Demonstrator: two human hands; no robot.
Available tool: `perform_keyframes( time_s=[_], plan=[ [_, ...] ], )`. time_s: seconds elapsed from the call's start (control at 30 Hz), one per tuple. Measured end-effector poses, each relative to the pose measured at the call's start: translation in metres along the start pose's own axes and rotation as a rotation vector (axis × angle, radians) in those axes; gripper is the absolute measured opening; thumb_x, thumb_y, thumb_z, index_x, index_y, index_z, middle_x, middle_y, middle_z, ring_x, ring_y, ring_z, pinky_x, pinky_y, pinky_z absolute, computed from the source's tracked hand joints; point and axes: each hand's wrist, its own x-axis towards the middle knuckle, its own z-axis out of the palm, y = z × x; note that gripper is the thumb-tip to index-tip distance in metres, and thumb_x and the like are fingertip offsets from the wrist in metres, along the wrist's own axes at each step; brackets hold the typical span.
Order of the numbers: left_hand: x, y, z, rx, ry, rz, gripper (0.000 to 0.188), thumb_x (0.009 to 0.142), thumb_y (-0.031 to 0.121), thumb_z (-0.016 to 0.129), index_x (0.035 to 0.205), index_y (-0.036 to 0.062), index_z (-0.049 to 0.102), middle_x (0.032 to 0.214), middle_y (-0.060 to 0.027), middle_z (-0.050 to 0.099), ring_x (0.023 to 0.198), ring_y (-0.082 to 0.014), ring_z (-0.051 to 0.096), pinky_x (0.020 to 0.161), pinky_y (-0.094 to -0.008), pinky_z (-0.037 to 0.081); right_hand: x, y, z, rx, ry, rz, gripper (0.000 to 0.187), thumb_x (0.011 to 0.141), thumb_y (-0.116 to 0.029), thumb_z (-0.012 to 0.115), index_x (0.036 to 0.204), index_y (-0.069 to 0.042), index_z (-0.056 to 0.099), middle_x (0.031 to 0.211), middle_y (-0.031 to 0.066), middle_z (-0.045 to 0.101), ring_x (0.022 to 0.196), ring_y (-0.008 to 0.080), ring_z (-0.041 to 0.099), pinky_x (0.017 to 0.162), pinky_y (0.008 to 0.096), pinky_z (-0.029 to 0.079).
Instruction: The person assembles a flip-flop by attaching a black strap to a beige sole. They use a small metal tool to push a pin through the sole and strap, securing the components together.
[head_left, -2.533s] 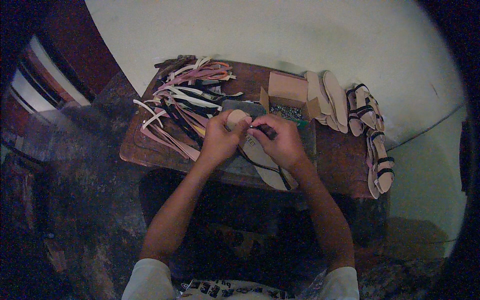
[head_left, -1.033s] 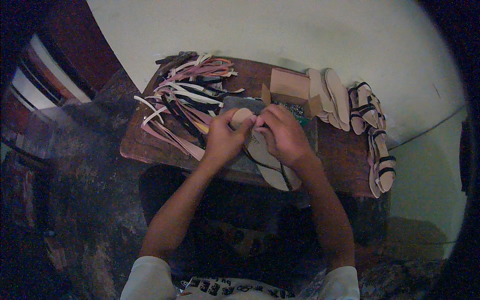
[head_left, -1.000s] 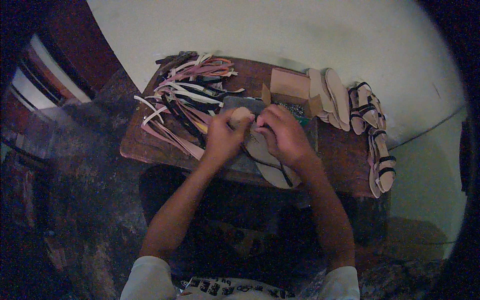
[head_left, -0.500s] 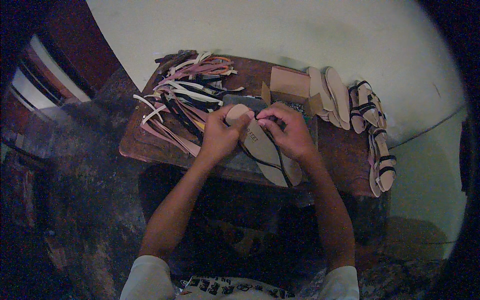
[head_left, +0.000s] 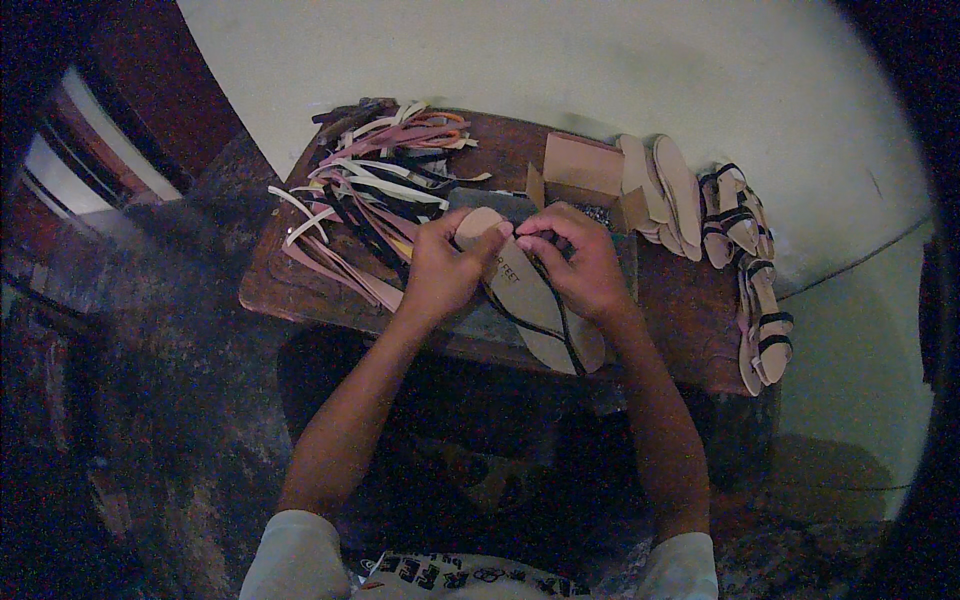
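Observation:
A beige sandal sole (head_left: 525, 300) with printed dark lettering slants across the front of the table, its heel end up between my hands. My left hand (head_left: 450, 265) is closed round the heel end, thumb lying on top. A thin black strap (head_left: 535, 325) runs down both sides of the sole and crosses near its lower end. My right hand (head_left: 570, 262) pinches the strap's upper end with thumb and forefinger at the sole's edge, close to my left thumb. Under the sole's lower right side another pale sole (head_left: 592, 352) partly shows.
Loose white, pink and black strips (head_left: 370, 185) pile up on the left of the wooden table (head_left: 690, 320). Behind my right hand stands an open cardboard box (head_left: 583, 165) with small dark pieces. Bare soles (head_left: 675, 195) and finished black-strapped sandals (head_left: 768, 320) line the right side.
Hardly anything differs. Both hands keep their hold on the sandal, and the whole view has shifted very slightly.

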Motion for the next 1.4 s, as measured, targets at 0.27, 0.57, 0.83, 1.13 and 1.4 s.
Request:
perform_keyframes(
  time_s=[0.27,0.57,0.83,1.13,1.4],
  plan=[
    [0.0015,-0.0043,0.0002,0.002,0.001,-0.004,0.019,0.087,0.019,0.071,0.09,-0.0002,0.069,0.081,-0.0066,0.07,0.071,-0.012,0.065,0.065,-0.0286,0.051,0.0,0.0016,0.0,0.021,0.008,-0.015,0.011,0.084,-0.008,0.071,0.094,-0.004,0.068,0.09,0.0061,0.066,0.082,0.017,0.062,0.07,0.0286,0.047],
    [0.0021,-0.0024,-0.0022,0.059,-0.049,-0.049,0.022,0.089,0.02,0.07,0.099,0.001,0.07,0.09,-0.0067,0.072,0.079,-0.0133,0.067,0.07,-0.0291,0.053,-0.0005,-0.0003,-0.0003,-0.016,0.001,0.002,0.012,0.084,-0.008,0.07,0.094,-0.003,0.068,0.09,0.0061,0.065,0.081,0.0167,0.061,0.07,0.028,0.047],
    [0.0022,-0.0058,0.0004,0.021,-0.001,0.0,0.02,0.087,0.019,0.071,0.09,-0.0002,0.069,0.08,-0.0069,0.07,0.071,-0.0122,0.065,0.064,-0.029,0.051,-0.0002,-0.002,-0.0003,-0.015,0.0,-0.003,0.012,0.084,-0.01,0.07,0.094,-0.003,0.068,0.089,0.0064,0.066,0.081,0.0171,0.062,0.07,0.0286,0.048],
    [0.0018,-0.0059,0.0003,0.01,0.005,0.009,0.02,0.087,0.02,0.071,0.09,-0.0001,0.069,0.081,-0.0074,0.071,0.071,-0.0124,0.065,0.065,-0.0289,0.051,-0.0004,-0.0007,-0.0004,-0.02,0.0,-0.014,0.012,0.085,-0.011,0.07,0.093,-0.003,0.068,0.089,0.0068,0.066,0.08,0.0178,0.063,0.069,0.0288,0.048],
    [0.0022,-0.0056,0.0001,0.028,0.0,0.036,0.02,0.086,0.019,0.072,0.091,-0.0004,0.069,0.081,-0.0068,0.07,0.072,-0.0119,0.064,0.065,-0.0285,0.051,-0.001,-0.0051,0.0008,-0.077,-0.001,-0.026,0.012,0.082,-0.009,0.073,0.092,-0.004,0.069,0.09,0.0066,0.065,0.078,0.0168,0.062,0.068,0.0276,0.048]
  ],
)
